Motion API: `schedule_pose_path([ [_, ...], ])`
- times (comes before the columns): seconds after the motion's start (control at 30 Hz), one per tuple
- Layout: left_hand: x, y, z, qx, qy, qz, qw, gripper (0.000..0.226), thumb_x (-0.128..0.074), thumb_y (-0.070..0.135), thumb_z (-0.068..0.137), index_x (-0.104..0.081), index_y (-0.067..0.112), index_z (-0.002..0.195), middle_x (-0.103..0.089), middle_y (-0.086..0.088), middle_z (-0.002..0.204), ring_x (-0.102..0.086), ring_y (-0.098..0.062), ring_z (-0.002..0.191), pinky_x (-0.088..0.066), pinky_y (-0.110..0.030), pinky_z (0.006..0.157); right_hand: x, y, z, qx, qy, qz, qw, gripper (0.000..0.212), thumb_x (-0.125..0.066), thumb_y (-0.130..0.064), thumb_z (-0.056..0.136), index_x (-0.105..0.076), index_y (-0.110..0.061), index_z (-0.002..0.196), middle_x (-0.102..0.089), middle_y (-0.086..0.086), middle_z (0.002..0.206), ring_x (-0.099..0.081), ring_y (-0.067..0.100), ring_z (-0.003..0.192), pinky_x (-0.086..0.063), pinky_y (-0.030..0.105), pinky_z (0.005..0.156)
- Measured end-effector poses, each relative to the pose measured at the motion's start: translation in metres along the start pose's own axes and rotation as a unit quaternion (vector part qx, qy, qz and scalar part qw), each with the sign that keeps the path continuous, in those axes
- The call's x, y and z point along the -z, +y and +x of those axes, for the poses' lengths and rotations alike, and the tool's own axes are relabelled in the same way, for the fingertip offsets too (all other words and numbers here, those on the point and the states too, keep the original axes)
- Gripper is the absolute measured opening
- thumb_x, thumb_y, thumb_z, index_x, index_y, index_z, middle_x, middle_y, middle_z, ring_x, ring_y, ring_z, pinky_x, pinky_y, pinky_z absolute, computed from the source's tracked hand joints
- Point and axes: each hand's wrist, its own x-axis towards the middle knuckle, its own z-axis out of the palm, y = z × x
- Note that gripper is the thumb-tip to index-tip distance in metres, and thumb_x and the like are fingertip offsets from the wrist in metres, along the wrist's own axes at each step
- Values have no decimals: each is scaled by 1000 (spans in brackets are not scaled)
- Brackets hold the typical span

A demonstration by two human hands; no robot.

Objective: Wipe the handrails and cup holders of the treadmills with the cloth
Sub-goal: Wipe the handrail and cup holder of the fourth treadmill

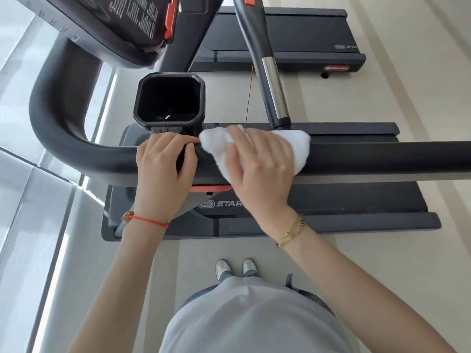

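Observation:
A thick dark handrail runs across the middle of the view and curves up at the left. On it lies a white cloth, and my right hand presses the cloth down on the rail with its fingers spread over it. My left hand rests on the rail just left of the cloth, fingers curled over the rail's top and far side. A black square cup holder stands open just behind the rail, above my left hand.
The treadmill deck lies below the rail. The console hangs at the upper left. A second rail with a chrome section angles down behind. Another treadmill stands farther back. Glass wall at the left.

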Motion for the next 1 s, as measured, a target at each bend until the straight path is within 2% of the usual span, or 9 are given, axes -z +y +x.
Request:
schedule_pose_path([
  [0.07,0,0,0,-4,5,0,1000,21,-46,13,98,-67,10,94,-56,9,88,-51,-18,86,-37,-41,92,0,-3,-1,47,-1,15,999,30,-45,-30,101,-68,-18,117,-68,2,98,-63,24,93,-46,37,88],
  [0.17,1,0,0,2,-2,-1,1000,24,-46,14,99,-70,14,102,-64,6,93,-55,-18,92,-37,-39,98,13,29,-1,115,-15,18,993,31,-47,-32,101,-66,-19,123,-68,2,105,-64,23,96,-49,37,89],
  [0.27,1,0,-1,4,-1,-9,1000,26,-45,15,100,-71,16,104,-65,6,95,-56,-17,94,-38,-40,99,25,63,1,59,-12,-11,998,30,-45,-31,101,-68,-20,117,-69,-2,94,-63,23,83,-47,35,79],
  [0.37,0,0,-1,7,0,-7,1000,26,-44,17,100,-70,16,103,-64,6,95,-55,-16,94,-36,-37,99,18,45,4,-33,4,-36,999,30,-43,-28,100,-70,-19,107,-68,-2,84,-60,23,75,-44,34,76],
  [0.53,-1,0,-1,-3,16,-3,1000,19,-48,14,98,-58,15,82,-53,9,81,-45,-16,81,-38,-40,90,-2,-13,1,44,-10,5,999,32,-42,-31,102,-68,-19,116,-67,1,97,-62,24,88,-47,38,85],
  [0.63,-1,-2,-1,1,5,-3,1000,22,-47,15,100,-68,15,95,-62,8,90,-53,-17,89,-35,-34,97,8,13,1,107,-12,8,994,31,-45,-33,102,-66,-20,121,-68,1,103,-64,23,93,-49,37,87],
  [0.77,1,-1,-1,6,-3,-11,1000,27,-43,18,100,-70,17,104,-65,5,95,-55,-17,95,-37,-38,100,29,65,3,12,-11,-22,1000,30,-43,-29,101,-70,-17,107,-67,0,82,-60,25,73,-46,37,72],
  [0.87,0,2,-1,20,-9,-7,1000,27,-43,17,100,-70,16,105,-65,5,96,-55,-18,96,-36,-39,102,27,62,10,-50,-26,-47,997,32,-40,-29,99,-68,-16,91,-61,2,69,-52,26,63,-40,37,67],
  [1.0,1,4,-1,20,-8,0,1000,25,-45,14,99,-69,13,102,-65,2,97,-54,-20,94,-36,-38,99,9,8,9,4,-42,-15,999,33,-39,-30,101,-69,-18,100,-63,1,77,-55,24,69,-43,37,70],
])
